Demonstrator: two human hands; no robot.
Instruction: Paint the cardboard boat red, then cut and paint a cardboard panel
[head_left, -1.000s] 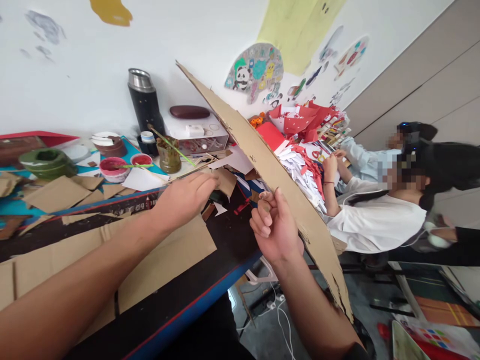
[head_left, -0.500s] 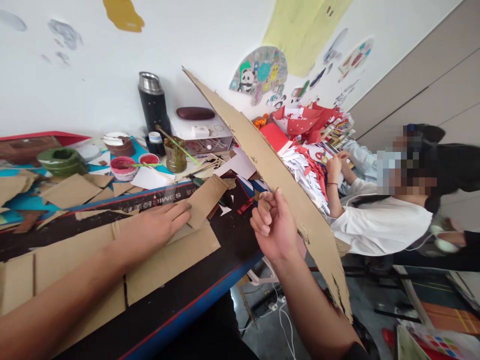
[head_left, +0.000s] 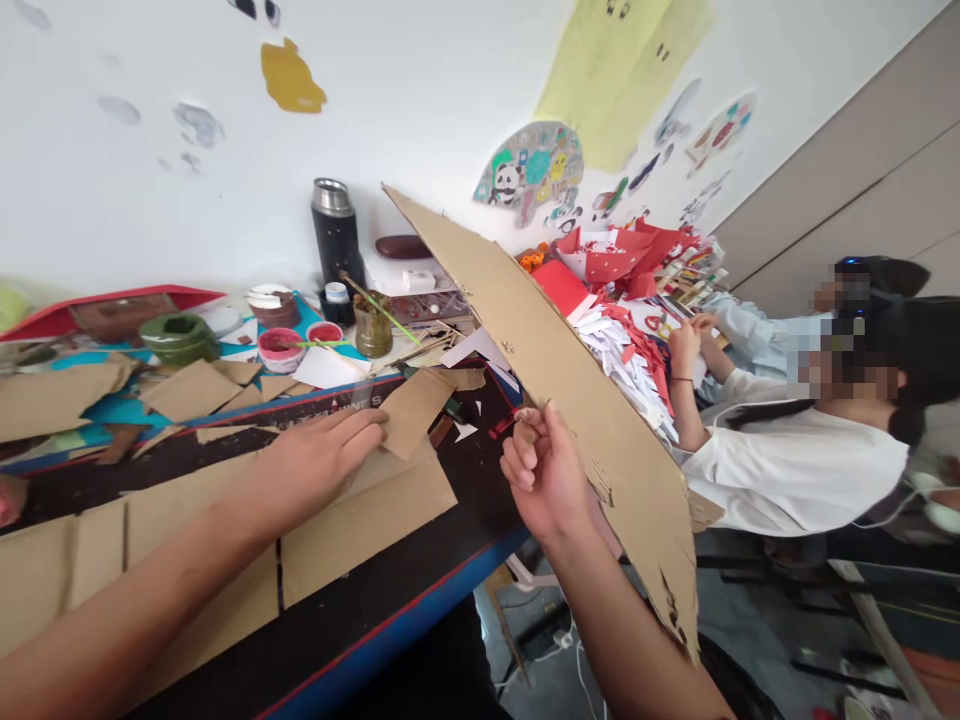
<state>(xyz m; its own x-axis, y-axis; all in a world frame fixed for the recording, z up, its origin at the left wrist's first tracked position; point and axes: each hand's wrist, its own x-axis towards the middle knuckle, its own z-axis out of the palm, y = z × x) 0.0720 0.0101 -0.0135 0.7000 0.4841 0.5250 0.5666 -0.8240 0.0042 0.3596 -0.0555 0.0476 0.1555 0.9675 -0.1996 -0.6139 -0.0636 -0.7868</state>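
Observation:
My left hand (head_left: 330, 450) lies flat with fingers stretched over a long creased cardboard strip (head_left: 367, 525) on the dark table. Its fingertips touch the edge of a smaller cardboard piece (head_left: 416, 405). My right hand (head_left: 547, 470) has its fingers curled and its thumb up, at the near edge of a large cardboard sheet (head_left: 555, 370). This sheet stands tilted above the table's right end, with a torn lower corner. The hand seems to grip its edge, though the exact contact is partly hidden.
Behind are a black flask (head_left: 336, 240), a murky jar (head_left: 373, 325), pink paint tubs (head_left: 281, 350), a green pot (head_left: 178, 338) and cardboard scraps (head_left: 187, 390). Red and white paper (head_left: 611, 325) is heaped at right, beside a person in a white shirt (head_left: 795, 450).
The view has shifted, so the table things appear farther right and lower. The large sheet shows slightly more of its face. Both hands keep nearly the same pose.

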